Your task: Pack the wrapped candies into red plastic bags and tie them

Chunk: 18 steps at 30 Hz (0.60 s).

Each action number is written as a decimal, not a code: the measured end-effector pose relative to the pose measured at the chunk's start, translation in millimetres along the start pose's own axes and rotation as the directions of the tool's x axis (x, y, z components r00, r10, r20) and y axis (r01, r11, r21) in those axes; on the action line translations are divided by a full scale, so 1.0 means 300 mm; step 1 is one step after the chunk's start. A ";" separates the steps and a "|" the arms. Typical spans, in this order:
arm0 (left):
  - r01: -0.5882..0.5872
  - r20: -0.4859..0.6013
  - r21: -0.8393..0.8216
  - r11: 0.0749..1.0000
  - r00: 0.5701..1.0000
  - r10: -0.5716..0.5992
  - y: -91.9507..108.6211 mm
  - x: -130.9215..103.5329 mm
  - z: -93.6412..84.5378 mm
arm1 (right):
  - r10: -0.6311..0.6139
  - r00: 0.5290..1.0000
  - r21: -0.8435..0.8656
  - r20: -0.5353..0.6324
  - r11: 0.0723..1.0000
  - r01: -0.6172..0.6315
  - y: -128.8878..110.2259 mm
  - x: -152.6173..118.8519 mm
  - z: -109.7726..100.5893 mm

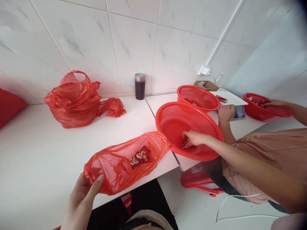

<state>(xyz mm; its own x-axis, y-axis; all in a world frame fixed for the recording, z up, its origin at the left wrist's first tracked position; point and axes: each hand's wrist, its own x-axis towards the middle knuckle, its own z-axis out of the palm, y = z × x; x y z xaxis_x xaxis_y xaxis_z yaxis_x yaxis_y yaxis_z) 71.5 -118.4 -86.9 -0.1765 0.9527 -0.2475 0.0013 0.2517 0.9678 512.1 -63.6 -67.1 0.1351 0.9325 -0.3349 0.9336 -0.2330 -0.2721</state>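
Observation:
My left hand [82,195] pinches the near-left rim of a red plastic bag [115,174], thumb over the edge. The bag lies on the table with its mouth spread open, and several small dark-red wrapped packets [140,157] rest inside. Its far end touches a red perforated plastic basket [168,118]. Reaching in from the right, my right hand [193,139] is down in this basket, fingers closed round a small dark wrapped packet [184,142]. Part of that packet is hidden by the fingers.
A full red bag [73,108], a crumpled red bag [112,107] and a dark tumbler [140,87] stand toward the wall. Another red basket [199,95] sits behind mine. At right, a co-worker has one hand [226,112] on the table, the other in a further basket [259,111].

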 end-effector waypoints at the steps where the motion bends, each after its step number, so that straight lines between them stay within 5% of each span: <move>1: -0.001 0.002 0.003 1.000 1.000 0.001 0.002 -0.001 0.001 | -0.025 0.996 0.050 0.090 0.999 0.021 -0.008 0.002 -0.002; 3: -0.008 0.000 0.008 1.000 1.000 0.008 0.007 -0.002 0.002 | -0.085 0.977 0.145 0.197 0.988 0.057 -0.022 0.007 -0.020; 7: -0.026 -0.002 -0.002 1.000 1.000 0.026 0.022 -0.008 -0.004 | -0.117 0.988 0.289 0.100 0.954 0.084 -0.106 -0.014 -0.135; 9: -0.027 0.017 -0.010 1.000 0.999 0.027 0.027 -0.014 -0.009 | -0.183 0.983 0.365 -0.015 0.914 0.176 -0.207 -0.061 -0.213; 12: -0.001 0.052 -0.044 0.999 0.999 0.003 0.030 -0.022 -0.014 | -0.398 0.907 0.431 -0.138 0.801 0.416 -0.419 -0.157 -0.276; 16: 0.022 0.076 -0.131 0.991 0.997 -0.013 0.033 -0.027 -0.015 | -0.635 0.772 0.300 -0.015 0.734 0.610 -0.675 -0.213 -0.178; 18: 0.009 0.074 -0.151 0.989 0.997 0.003 0.040 -0.030 -0.019 | -0.657 0.750 0.210 0.079 0.746 0.632 -0.747 -0.194 -0.087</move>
<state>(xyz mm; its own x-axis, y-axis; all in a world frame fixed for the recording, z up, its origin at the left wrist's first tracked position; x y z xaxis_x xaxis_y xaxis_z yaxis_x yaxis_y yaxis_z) 67.4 -124.9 -72.9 -0.1034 0.9633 -0.2476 -0.1488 0.2312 0.9615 303.8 -58.3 37.0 -0.5383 0.8304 -0.1438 0.7123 0.3571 -0.6042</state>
